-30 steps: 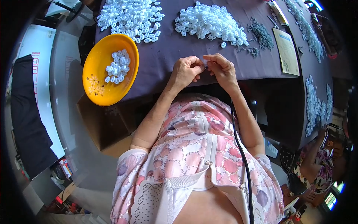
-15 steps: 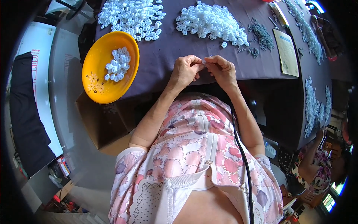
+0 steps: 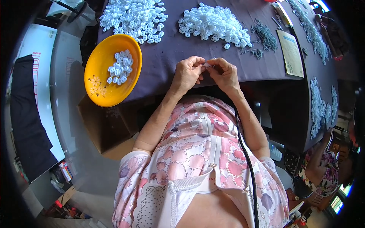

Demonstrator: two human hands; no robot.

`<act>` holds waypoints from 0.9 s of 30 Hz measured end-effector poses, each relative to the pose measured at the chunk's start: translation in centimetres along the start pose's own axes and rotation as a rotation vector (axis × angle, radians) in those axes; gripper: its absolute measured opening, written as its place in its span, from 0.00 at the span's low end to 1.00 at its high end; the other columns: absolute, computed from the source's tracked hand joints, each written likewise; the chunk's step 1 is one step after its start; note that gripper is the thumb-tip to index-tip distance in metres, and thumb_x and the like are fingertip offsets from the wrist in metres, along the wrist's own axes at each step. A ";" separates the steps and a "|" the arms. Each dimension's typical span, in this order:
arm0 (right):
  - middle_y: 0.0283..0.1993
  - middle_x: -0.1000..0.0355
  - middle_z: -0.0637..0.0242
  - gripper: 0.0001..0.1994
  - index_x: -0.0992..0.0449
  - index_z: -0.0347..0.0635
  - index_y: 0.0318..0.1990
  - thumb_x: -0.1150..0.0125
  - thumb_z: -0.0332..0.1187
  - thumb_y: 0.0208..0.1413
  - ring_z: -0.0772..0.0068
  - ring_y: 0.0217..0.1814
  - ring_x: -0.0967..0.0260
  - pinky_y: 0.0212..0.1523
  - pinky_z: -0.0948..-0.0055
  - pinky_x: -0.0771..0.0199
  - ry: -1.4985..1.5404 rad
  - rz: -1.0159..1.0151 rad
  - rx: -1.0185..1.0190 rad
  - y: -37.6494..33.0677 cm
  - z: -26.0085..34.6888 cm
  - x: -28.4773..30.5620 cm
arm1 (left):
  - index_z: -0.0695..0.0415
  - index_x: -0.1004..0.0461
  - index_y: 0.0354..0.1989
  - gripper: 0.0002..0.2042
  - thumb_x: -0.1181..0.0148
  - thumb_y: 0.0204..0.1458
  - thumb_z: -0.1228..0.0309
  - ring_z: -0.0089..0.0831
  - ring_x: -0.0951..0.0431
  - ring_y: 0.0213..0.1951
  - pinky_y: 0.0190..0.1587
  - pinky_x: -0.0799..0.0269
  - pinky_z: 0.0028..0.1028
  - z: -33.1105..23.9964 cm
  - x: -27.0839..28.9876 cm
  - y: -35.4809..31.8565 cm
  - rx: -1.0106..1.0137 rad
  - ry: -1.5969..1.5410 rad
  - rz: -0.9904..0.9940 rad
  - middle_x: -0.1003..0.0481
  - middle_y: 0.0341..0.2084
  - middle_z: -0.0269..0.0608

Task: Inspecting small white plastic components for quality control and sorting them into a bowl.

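Observation:
My left hand point(image 3: 188, 73) and my right hand point(image 3: 224, 73) meet at the near edge of a table under a dark purple cloth point(image 3: 167, 49). Between their fingertips they pinch one small white plastic piece point(image 3: 207, 65). Beyond the hands lies a heap of white plastic pieces point(image 3: 215, 23); a second heap of white ring-shaped pieces point(image 3: 133, 17) lies far left. An orange bowl point(image 3: 99, 81) to the left of my left hand holds several white pieces point(image 3: 119, 67).
Small dark metal parts point(image 3: 265, 36) lie right of the near heap, beside a yellowish card point(image 3: 291, 53). More white pieces point(image 3: 317, 106) line the table's right side. A cardboard box point(image 3: 108, 127) stands under the bowl. Another person in a flowered top point(image 3: 323, 171) sits lower right.
Both hands stay together at the table edge, working the same small piece; the fingers have shifted only slightly.

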State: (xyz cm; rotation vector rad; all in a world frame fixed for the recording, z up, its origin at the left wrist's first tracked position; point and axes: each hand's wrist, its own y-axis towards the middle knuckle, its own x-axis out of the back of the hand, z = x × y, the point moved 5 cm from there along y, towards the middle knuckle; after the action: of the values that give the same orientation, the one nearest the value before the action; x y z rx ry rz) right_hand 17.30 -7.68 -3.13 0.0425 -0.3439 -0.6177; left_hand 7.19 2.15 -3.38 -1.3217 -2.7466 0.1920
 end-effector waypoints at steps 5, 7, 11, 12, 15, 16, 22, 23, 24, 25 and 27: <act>0.28 0.28 0.63 0.08 0.26 0.39 0.34 0.43 0.20 0.44 0.69 0.27 0.28 0.28 0.75 0.29 -0.204 -0.033 0.212 -0.2 1.7 -0.2 | 0.63 0.25 0.36 0.06 0.45 0.50 0.78 0.14 0.31 0.17 0.16 0.35 0.15 -0.6 0.3 -0.4 0.005 0.080 0.000 0.25 0.22 0.33; 0.29 0.30 0.62 0.09 0.26 0.40 0.33 0.44 0.19 0.42 0.62 0.28 0.29 0.27 0.72 0.30 -0.218 -0.055 0.255 -0.3 2.0 -0.2 | 0.62 0.25 0.36 0.06 0.44 0.51 0.78 0.13 0.31 0.17 0.15 0.36 0.15 -0.3 0.2 -0.3 -0.019 0.082 0.010 0.25 0.21 0.32; 0.31 0.29 0.64 0.10 0.25 0.37 0.35 0.44 0.16 0.44 0.73 0.29 0.30 0.28 0.79 0.31 -0.242 -0.070 0.296 -0.6 1.7 -0.3 | 0.61 0.24 0.33 0.04 0.44 0.51 0.77 0.12 0.32 0.17 0.15 0.38 0.14 0.0 0.0 -0.2 -0.075 0.081 -0.013 0.25 0.21 0.31; 0.32 0.29 0.64 0.09 0.24 0.37 0.35 0.43 0.17 0.44 0.72 0.29 0.30 0.29 0.78 0.31 -0.248 -0.074 0.318 -0.5 1.9 -0.2 | 0.61 0.24 0.33 0.04 0.44 0.51 0.77 0.12 0.32 0.17 0.15 0.38 0.14 0.0 0.0 -0.2 -0.077 0.081 -0.015 0.25 0.21 0.31; 0.31 0.29 0.64 0.09 0.24 0.40 0.34 0.43 0.18 0.44 0.68 0.30 0.29 0.29 0.75 0.30 -0.246 -0.085 0.337 -0.4 2.2 -0.3 | 0.60 0.24 0.32 0.04 0.45 0.51 0.77 0.12 0.33 0.16 0.15 0.38 0.14 0.0 0.1 -0.2 -0.107 0.111 -0.015 0.25 0.21 0.30; 0.31 0.30 0.65 0.10 0.24 0.43 0.33 0.43 0.18 0.44 0.64 0.30 0.29 0.28 0.72 0.29 -0.236 -0.090 0.334 -0.4 2.3 -0.3 | 0.61 0.24 0.31 0.03 0.45 0.51 0.78 0.12 0.33 0.16 0.15 0.37 0.15 0.0 0.2 -0.2 -0.106 0.123 -0.016 0.25 0.20 0.31; 0.31 0.30 0.66 0.09 0.23 0.43 0.33 0.43 0.19 0.44 0.64 0.30 0.29 0.28 0.73 0.29 -0.275 -0.100 0.360 -0.3 2.3 -0.4 | 0.62 0.26 0.28 0.01 0.42 0.47 0.80 0.24 0.27 0.20 0.22 0.32 0.23 -0.6 0.3 0.0 -0.415 0.360 -0.083 0.26 0.21 0.39; 0.31 0.30 0.66 0.09 0.23 0.43 0.33 0.43 0.19 0.44 0.64 0.30 0.29 0.28 0.73 0.29 -0.278 -0.099 0.362 -0.3 2.2 -0.4 | 0.63 0.26 0.27 0.01 0.41 0.45 0.80 0.29 0.26 0.22 0.25 0.31 0.26 -1.0 0.2 -0.2 -0.551 0.432 -0.130 0.27 0.21 0.41; 0.31 0.30 0.66 0.09 0.24 0.43 0.33 0.43 0.19 0.44 0.64 0.30 0.29 0.28 0.73 0.29 -0.288 -0.089 0.360 -0.3 2.2 -0.5 | 0.63 0.26 0.27 0.01 0.41 0.45 0.80 0.29 0.26 0.22 0.25 0.31 0.26 -0.9 0.3 -0.2 -0.553 0.429 -0.131 0.27 0.21 0.41; 0.31 0.30 0.66 0.09 0.24 0.43 0.33 0.42 0.19 0.44 0.64 0.30 0.29 0.28 0.73 0.29 -0.297 -0.078 0.359 -0.3 2.2 -0.5 | 0.63 0.26 0.27 0.02 0.41 0.44 0.81 0.32 0.25 0.24 0.26 0.31 0.26 -0.8 0.4 -0.3 -0.523 0.434 -0.134 0.27 0.23 0.43; 0.31 0.30 0.66 0.09 0.24 0.43 0.33 0.42 0.19 0.44 0.65 0.30 0.29 0.28 0.73 0.29 -0.289 -0.077 0.363 -0.4 2.2 -0.5 | 0.63 0.26 0.27 0.03 0.40 0.44 0.81 0.35 0.25 0.26 0.27 0.30 0.27 -0.7 0.4 -0.4 -0.493 0.438 -0.138 0.27 0.24 0.44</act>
State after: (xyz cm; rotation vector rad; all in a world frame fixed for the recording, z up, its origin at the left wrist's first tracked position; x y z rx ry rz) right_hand 15.94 -7.58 -1.27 0.3178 -0.7352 -0.6323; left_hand 6.74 2.28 -2.67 -1.0760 -2.5603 -0.7355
